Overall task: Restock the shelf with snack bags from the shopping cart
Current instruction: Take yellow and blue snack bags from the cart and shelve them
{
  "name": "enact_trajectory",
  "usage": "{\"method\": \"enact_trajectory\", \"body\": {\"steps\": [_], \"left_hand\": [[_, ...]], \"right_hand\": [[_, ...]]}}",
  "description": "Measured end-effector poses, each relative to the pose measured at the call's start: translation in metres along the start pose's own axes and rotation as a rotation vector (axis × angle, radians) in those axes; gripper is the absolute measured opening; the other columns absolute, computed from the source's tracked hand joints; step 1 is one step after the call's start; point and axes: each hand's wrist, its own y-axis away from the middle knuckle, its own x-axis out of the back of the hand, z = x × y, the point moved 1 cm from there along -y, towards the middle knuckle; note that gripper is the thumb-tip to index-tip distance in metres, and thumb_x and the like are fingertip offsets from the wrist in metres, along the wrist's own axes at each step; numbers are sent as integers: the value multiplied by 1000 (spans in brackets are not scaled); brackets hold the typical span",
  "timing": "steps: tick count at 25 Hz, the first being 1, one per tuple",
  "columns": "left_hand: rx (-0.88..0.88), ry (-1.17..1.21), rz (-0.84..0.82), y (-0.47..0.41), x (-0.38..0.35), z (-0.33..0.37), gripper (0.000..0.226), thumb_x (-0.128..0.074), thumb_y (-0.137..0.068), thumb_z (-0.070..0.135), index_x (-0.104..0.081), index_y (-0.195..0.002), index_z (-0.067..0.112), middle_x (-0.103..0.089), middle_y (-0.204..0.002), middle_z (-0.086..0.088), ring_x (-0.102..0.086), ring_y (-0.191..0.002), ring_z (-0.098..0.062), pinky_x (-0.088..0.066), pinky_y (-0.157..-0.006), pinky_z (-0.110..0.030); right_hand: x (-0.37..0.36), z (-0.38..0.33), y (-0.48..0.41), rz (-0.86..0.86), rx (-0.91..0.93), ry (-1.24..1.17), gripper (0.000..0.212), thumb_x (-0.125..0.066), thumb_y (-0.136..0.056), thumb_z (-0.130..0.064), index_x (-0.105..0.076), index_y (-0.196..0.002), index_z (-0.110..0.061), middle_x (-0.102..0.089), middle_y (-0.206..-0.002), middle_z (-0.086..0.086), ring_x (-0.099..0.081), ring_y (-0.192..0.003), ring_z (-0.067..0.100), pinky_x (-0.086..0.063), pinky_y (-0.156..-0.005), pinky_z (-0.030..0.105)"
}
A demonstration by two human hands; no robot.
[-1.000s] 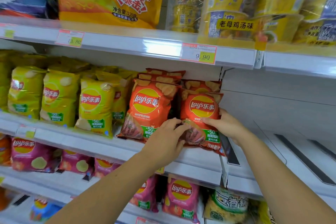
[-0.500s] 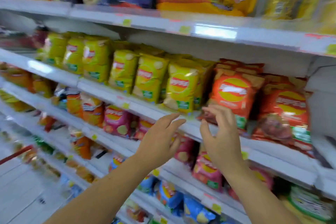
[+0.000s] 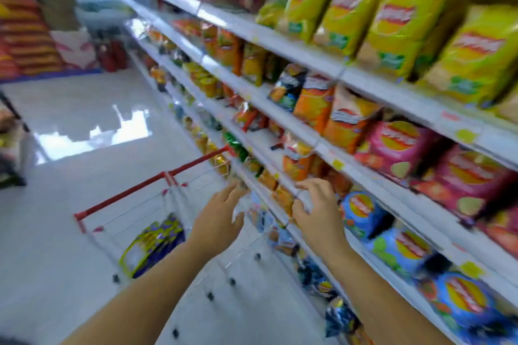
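Note:
A wire shopping cart with a red rim (image 3: pixel 145 183) stands on the aisle floor to my lower left, close to the shelf. A yellow and blue snack bag (image 3: pixel 152 244) lies inside it. The white shelf (image 3: pixel 372 82) runs along my right, packed with yellow-green bags (image 3: pixel 398 25) on top, orange and pink bags (image 3: pixel 398 145) below, and blue bags lower still. My left hand (image 3: pixel 217 217) hovers above the cart with fingers spread, holding nothing. My right hand (image 3: pixel 315 210) is beside it in front of the shelf edge, fingers loosely bent and empty. The view is blurred.
Glossy white floor (image 3: pixel 84 126) stretches down the aisle to the left. Stacked red boxes (image 3: pixel 25 36) stand at the far end. A dark display edge (image 3: pixel 11 148) sits at the left border.
Both hands have come off the red chip bags on the shelf and dropped towards the cart. My view has swung left and down, so the cart and aisle floor now show.

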Motion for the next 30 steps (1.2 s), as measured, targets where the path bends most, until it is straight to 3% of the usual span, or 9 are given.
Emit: {"method": "enact_trajectory", "body": {"steps": [6, 11, 15, 19, 25, 30], "left_hand": [[482, 30, -44, 41, 12, -167, 47, -60, -91, 15, -52, -138, 13, -43, -150, -11, -42, -136, -31, -33, -111, -34], [812, 68, -56, 56, 2, -261, 50, -64, -91, 18, -51, -139, 12, -43, -148, -9, -40, -138, -24, -29, -111, -28], [979, 117, -116, 59, -28, -314, 52, -61, -93, 21, -46, -142, 12, -44, -148, -7, -42, -136, -23, -29, -110, -29], [1089, 200, -146, 57, -62, -350, 51, -61, -92, 19, -45, -141, 18, -46, -145, -3, -41, -135, -18, -29, -103, -21], [1147, 283, -164, 42, -99, -416, 53, -58, -95, 19, -40, -145, 18, -42, -148, -3, -40, -135, -18, -29, -106, -23], [1188, 316, -137, 32, -126, -468, 53, -56, -96, 20, -38, -146, 20, -38, -150, -4, -42, -135, -19, -33, -104, -25]], "right_hand": [[-175, -13, -40, -414, -54, -43, 29, -57, -91, -10, -60, -119, -14, -47, -124, 5, -48, -115, 18, -32, -97, 20], [-308, -5, -80, -735, -157, -83, 34, -50, -96, -15, -52, -129, -19, -42, -132, 5, -48, -110, 15, -36, -86, 24], [-402, 7, -97, -966, -283, -59, 41, -49, -97, -20, -45, -138, -19, -42, -141, 5, -47, -126, 24, -42, -101, 38], [-485, 23, -92, -1145, -450, -45, 48, -47, -99, -24, -38, -145, -17, -44, -146, 7, -48, -128, 24, -40, -95, 30], [-591, 36, -77, -1195, -603, -52, 49, -48, -100, -27, -36, -147, -17, -47, -143, 5, -48, -126, 25, -37, -89, 27], [-673, 54, -73, -1121, -752, -63, 59, -48, -99, -38, -30, -150, -14, -37, -152, 7, -41, -134, 29, -36, -104, 37]]}}
